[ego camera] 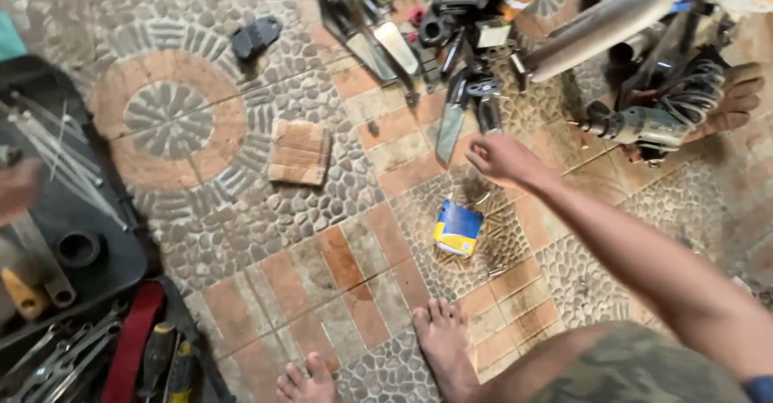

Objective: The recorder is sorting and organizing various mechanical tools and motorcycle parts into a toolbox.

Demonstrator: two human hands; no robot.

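Note:
My right hand (501,158) reaches out from the lower right over the pebbled tile floor, fingers curled together with nothing visible in them. It hovers just below a pile of metal and black machine parts (459,49). A small blue and yellow box (457,227) lies on the floor under my forearm. My left hand (16,187) is a blur at the left edge, above a black tray (88,210) with white cable ties (56,149). Its fingers are unclear.
Another person's hand (729,97) at the right holds a coiled-spring part (660,117) beside a long silver pipe (612,20). A brown square block (299,152) and a black part (256,37) lie on the floor. Wrenches (48,355) and screwdrivers (165,363) sit lower left. My bare feet (443,347) stand at the bottom.

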